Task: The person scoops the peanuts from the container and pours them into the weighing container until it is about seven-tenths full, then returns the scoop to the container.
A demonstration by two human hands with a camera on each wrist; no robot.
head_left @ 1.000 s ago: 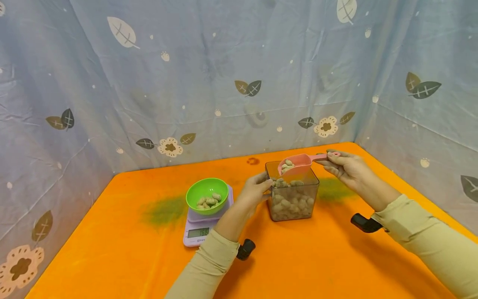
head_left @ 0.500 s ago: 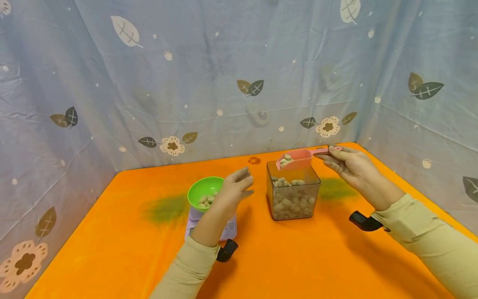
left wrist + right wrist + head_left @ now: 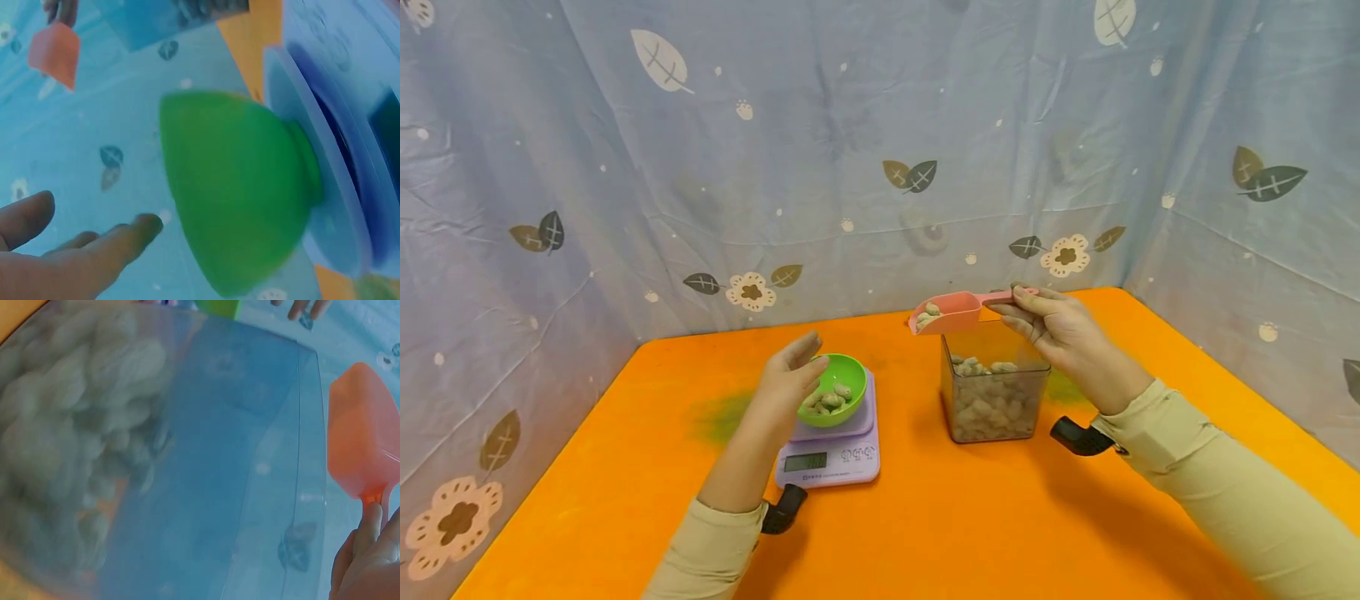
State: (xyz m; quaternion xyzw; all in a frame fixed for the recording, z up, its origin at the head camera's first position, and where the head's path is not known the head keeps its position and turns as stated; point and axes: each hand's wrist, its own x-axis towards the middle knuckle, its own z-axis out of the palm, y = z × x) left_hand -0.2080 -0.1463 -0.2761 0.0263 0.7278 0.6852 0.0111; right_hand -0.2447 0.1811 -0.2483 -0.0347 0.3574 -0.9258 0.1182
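Observation:
My right hand point(image 3: 1063, 337) pinches the handle of a pink scoop point(image 3: 958, 313), which carries a few peanuts point(image 3: 929, 313) near its lip. The scoop hangs above and left of a clear square container point(image 3: 996, 408) partly filled with peanuts; the right wrist view shows this container point(image 3: 250, 456) close up. Beside a green bowl point(image 3: 850, 375) my left hand point(image 3: 782, 383) is raised, fingers extended, holding nothing. In the left wrist view a gap lies between those fingers point(image 3: 134, 234) and the bowl point(image 3: 231, 187). Several peanuts point(image 3: 831, 402) lie in the bowl, which sits on a lilac kitchen scale point(image 3: 838, 471).
An orange cloth point(image 3: 925, 533) covers the table. A patterned blue curtain point(image 3: 835, 125) encloses the back and sides. The scale's display point(image 3: 805, 461) faces me, its digits too faint to read. Black wrist mounts point(image 3: 784, 510) stick out beneath both sleeves.
My left hand has let go of the container and moved left to the bowl's side. My right hand has carried the scoop of peanuts up and left, past the container's rim.

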